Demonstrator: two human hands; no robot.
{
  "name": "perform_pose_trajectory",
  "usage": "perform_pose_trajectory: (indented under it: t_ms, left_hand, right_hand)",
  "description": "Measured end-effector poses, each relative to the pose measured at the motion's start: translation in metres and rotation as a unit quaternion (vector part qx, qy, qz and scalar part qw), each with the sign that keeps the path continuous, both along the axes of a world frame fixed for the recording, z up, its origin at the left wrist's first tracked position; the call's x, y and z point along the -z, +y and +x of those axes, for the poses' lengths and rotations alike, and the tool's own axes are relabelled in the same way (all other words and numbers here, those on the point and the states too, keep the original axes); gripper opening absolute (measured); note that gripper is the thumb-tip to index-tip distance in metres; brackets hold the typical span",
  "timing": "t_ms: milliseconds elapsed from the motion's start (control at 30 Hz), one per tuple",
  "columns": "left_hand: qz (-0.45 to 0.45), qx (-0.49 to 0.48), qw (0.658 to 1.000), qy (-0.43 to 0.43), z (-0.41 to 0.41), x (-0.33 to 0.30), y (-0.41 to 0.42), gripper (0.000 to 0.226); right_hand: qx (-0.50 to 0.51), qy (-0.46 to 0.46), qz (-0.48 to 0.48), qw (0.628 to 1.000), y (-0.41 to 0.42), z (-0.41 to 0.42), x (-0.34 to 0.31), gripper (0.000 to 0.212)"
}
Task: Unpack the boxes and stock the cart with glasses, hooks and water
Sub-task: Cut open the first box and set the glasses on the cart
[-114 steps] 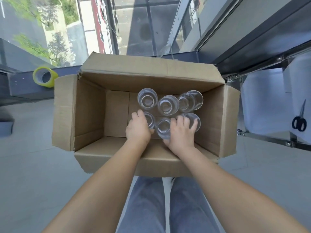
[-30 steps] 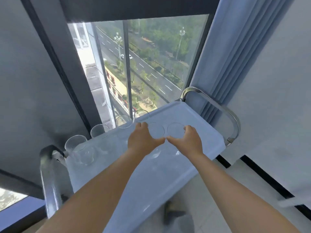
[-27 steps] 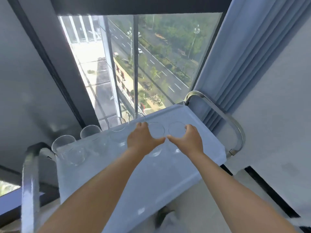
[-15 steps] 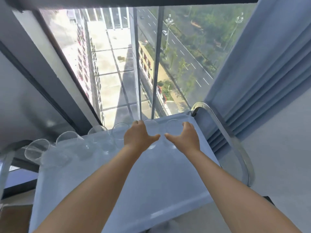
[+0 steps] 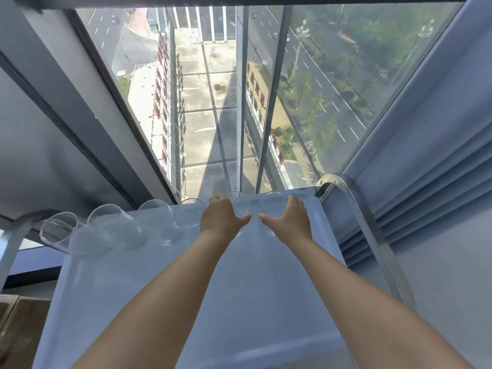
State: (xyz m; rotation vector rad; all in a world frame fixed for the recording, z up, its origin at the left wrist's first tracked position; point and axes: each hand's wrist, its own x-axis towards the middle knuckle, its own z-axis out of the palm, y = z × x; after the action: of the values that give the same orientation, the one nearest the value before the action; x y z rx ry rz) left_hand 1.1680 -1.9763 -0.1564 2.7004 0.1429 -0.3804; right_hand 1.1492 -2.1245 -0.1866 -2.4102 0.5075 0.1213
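My left hand (image 5: 222, 215) grips a clear glass (image 5: 239, 202) at the far edge of the pale cart top (image 5: 186, 288). My right hand (image 5: 290, 219) grips a second clear glass (image 5: 273, 205) just to the right of it, near the far right corner. Both glasses sit low at the tray surface; whether they touch it I cannot tell. Several more clear glasses stand in a row along the far edge to the left, from one (image 5: 190, 215) beside my left hand out to one (image 5: 58, 230) at the left end.
A chrome cart handle (image 5: 372, 235) curves along the right side, another (image 5: 13, 243) at the left. A floor-to-ceiling window (image 5: 226, 102) lies right behind the cart, a blue curtain (image 5: 426, 155) to the right. A cardboard box corner (image 5: 16, 328) shows at lower left.
Since the box, both hands carried a glass each to the cart. Over the last second they moved the glasses to the far edge, in line with the row.
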Motion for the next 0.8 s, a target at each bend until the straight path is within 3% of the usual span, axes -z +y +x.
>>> perform_pose_trajectory:
  t_ms: [633, 800]
  left_hand:
    - [0.016, -0.016, 1.000, 0.014, 0.0055, 0.0094, -0.0033, 0.079]
    - [0.026, 0.000, 1.000, 0.013, 0.0015, 0.0078, 0.0007, 0.076]
  right_hand:
    - [-0.012, 0.010, 0.033, 0.999, -0.0027, 0.0072, 0.0055, 0.083]
    - [-0.066, 0.044, -0.046, 0.996, -0.0005, 0.0007, -0.0018, 0.101]
